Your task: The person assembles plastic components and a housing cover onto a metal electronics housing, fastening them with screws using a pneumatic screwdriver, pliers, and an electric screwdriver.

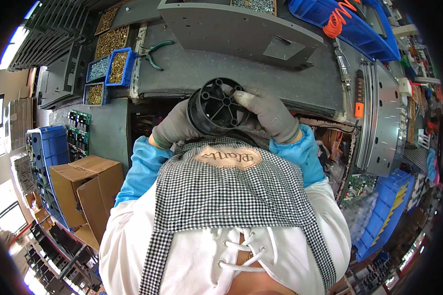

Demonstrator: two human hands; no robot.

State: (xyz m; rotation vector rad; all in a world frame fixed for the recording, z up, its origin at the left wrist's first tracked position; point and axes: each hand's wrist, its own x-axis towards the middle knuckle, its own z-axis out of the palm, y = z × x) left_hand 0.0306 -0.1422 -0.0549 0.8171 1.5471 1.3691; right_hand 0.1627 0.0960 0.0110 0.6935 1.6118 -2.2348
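A round black spool-like plastic part (206, 114) with a spoked end face is held in front of my apron, just off the workbench's near edge. My left hand (174, 126), in a grey glove, grips its left side. On the other side my gloved right hand (272, 114) closes round the rim, with the thumb on the spoked face. Most of the fingers of both hands are hidden behind the part. Beyond it on the bench stands a long grey metal panel (241, 34), and green-handled pliers (155, 54) lie to the left of that.
Blue bins of brass screws (118, 67) and silver screws (99, 69) sit at the left. An orange-handled screwdriver (360, 93) and a pneumatic driver (341, 63) on a coiled orange hose (333, 24) lie at the right. A cardboard box (91, 172) and circuit boards (79, 130) are at left.
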